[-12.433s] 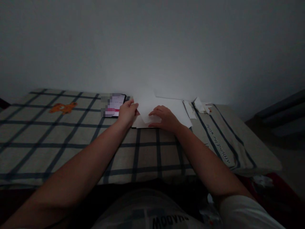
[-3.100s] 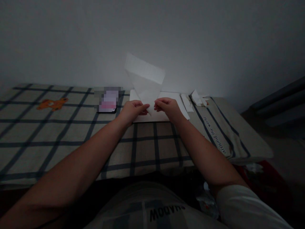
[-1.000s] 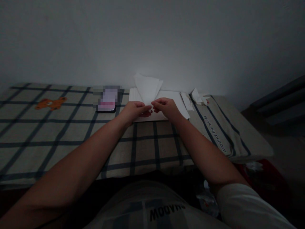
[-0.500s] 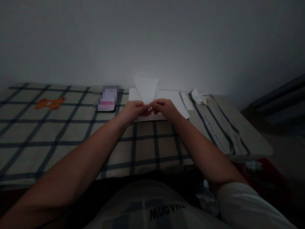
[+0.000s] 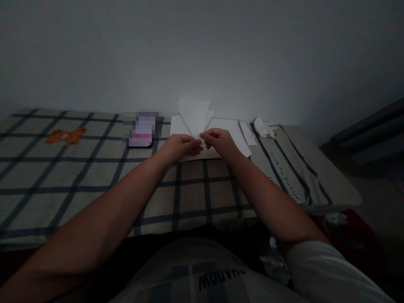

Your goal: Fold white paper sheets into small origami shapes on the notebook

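A folded white paper (image 5: pixel 195 115) fans out upward and narrows to a point between my two hands. My left hand (image 5: pixel 181 147) is closed on its lower tip, with thumb and fingers pressed together. Close by on the right, my right hand (image 5: pixel 218 139) pinches with thumb and forefinger at the paper's lower right edge; the exact contact is hard to see. Under both hands lies a stack of white paper sheets (image 5: pixel 229 126), partly covered by them.
Torn paper scraps (image 5: pixel 262 127) lie right of the sheets. A phone (image 5: pixel 143 130), blurred out, and an orange bear-shaped piece (image 5: pixel 66 136) lie to the left on the checked cloth (image 5: pixel 151 210). Behind stands a plain wall (image 5: pixel 202 50). A red container (image 5: pixel 356 235) sits below at right.
My right hand has shifted slightly up and right, so a small gap now shows between the hands. The folded paper's right-hand layer stands out a little wider.
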`<state>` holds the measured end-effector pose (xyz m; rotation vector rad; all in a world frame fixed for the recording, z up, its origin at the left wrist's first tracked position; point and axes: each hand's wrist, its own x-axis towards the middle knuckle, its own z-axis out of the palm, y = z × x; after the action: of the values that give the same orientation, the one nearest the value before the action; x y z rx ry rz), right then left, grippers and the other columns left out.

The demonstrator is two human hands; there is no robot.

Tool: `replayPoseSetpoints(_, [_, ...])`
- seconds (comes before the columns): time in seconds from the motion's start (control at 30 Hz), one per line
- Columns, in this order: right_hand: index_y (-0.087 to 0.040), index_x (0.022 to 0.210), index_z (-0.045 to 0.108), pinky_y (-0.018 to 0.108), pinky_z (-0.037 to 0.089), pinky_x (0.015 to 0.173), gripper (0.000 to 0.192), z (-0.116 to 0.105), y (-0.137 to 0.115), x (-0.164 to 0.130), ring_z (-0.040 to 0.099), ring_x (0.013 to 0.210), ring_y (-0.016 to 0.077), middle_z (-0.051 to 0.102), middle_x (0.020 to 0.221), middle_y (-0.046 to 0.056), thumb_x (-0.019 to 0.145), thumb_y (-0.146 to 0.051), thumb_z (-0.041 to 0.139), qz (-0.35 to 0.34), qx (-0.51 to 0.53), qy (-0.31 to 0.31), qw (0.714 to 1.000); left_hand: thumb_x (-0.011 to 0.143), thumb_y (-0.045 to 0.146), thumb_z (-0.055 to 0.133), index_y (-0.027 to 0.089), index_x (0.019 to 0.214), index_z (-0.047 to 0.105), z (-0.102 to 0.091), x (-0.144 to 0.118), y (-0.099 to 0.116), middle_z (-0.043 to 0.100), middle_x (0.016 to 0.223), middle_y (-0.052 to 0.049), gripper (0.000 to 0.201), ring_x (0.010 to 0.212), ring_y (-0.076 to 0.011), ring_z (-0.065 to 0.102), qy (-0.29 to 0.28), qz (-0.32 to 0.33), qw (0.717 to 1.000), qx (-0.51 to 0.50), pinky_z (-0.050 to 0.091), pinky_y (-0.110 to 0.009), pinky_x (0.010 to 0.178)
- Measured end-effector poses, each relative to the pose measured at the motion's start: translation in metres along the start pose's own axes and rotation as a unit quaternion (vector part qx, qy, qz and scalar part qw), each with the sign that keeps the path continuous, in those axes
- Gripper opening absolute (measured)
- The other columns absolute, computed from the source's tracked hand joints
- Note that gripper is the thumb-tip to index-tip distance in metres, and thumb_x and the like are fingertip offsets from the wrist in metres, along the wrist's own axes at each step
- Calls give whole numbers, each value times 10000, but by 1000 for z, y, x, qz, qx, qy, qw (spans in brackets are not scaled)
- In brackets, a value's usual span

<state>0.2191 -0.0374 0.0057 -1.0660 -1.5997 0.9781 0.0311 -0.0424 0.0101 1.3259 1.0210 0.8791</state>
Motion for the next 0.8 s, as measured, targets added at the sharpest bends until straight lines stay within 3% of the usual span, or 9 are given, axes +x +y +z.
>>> replayPoseSetpoints(0.13, [-196,756,721,274,423,592,354,0,-1,0,522,552,110,616,573,-34,795,-546,754,22,7,-13,1000,864,287,764,155,752,744,-2,2,-2,792,808,-70,175,674,-128,701,-12,-2,1000,-23,603,-278,764])
replayPoseSetpoints(0.3, [-201,715,711,281,425,598,325,1,-3,-1,529,557,115,616,565,-32,787,-514,767,2,-8,-6,1000,887,288,734,160,767,738,-2,2,-2,790,804,-69,176,666,-126,699,-19,-2,999,-39,596,-268,740])
replayPoseSetpoints(0.47, [-212,710,704,286,415,590,316,2,-4,-2,513,560,118,600,563,-37,779,-513,770,-1,-17,19,1000,810,366,819,155,758,751,0,1,1,785,807,-78,227,675,-141,698,-7,-13,1000,-23,605,-299,764])
replayPoseSetpoints(0.63, [-221,694,692,293,422,597,311,3,-5,-2,502,559,118,591,563,-40,780,-509,768,-6,-27,27,999,755,311,865,150,704,745,2,-2,2,777,770,-74,208,655,-135,687,-2,-16,1000,-16,604,-300,751])
replayPoseSetpoints(0.8, [-217,682,669,289,437,582,349,4,0,0,524,548,112,595,576,-31,800,-536,750,26,20,6,999,765,274,841,159,703,742,-2,-1,-3,781,778,-63,164,687,-136,706,-35,14,999,2,599,-293,775])
